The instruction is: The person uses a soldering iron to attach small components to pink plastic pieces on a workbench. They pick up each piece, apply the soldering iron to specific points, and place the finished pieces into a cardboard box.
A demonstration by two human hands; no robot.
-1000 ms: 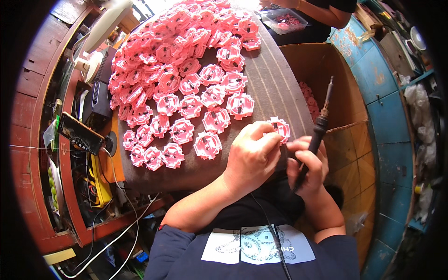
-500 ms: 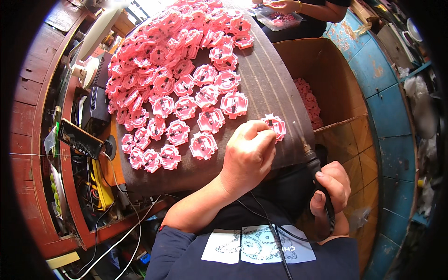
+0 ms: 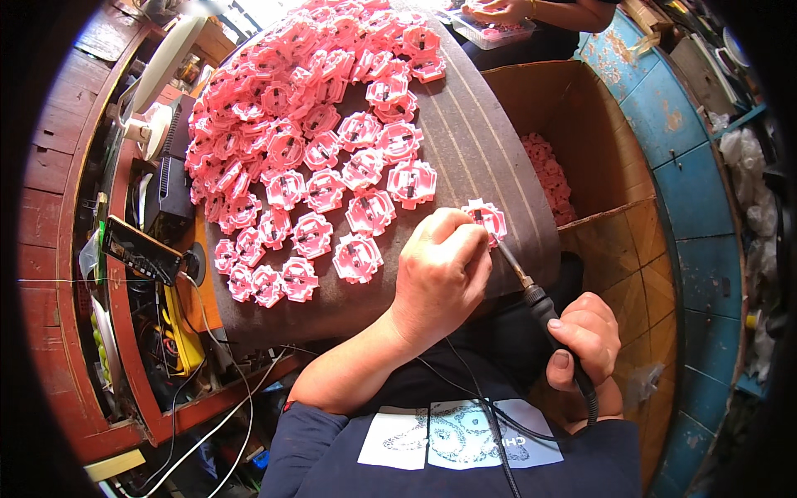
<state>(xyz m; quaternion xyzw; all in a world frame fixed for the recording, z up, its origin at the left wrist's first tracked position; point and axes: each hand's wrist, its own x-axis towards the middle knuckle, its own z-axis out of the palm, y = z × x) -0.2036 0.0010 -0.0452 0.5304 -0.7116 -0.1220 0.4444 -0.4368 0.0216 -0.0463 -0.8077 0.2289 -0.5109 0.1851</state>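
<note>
My left hand [image 3: 438, 274] pinches a pink plastic part [image 3: 487, 219] at the right edge of the ribbed brown work mat [image 3: 490, 153]. My right hand [image 3: 585, 336] grips the black handle of a soldering iron [image 3: 540, 305], low over my lap; its thin metal tip reaches up to the held part. Several more pink parts [image 3: 315, 124] lie spread in rows over the mat, the nearest one [image 3: 358, 257] just left of my left hand.
A cardboard box [image 3: 614, 199] with pink parts inside stands right of the mat. Another person's hands [image 3: 506, 10] work at the top over a clear tray. A phone [image 3: 141, 251], a lamp [image 3: 162, 70] and tangled cables [image 3: 191, 349] crowd the wooden bench at left.
My right hand swung the soldering iron down from upright beside the part to my lap, then brought its tip up to the part. My left hand kept holding the part.
</note>
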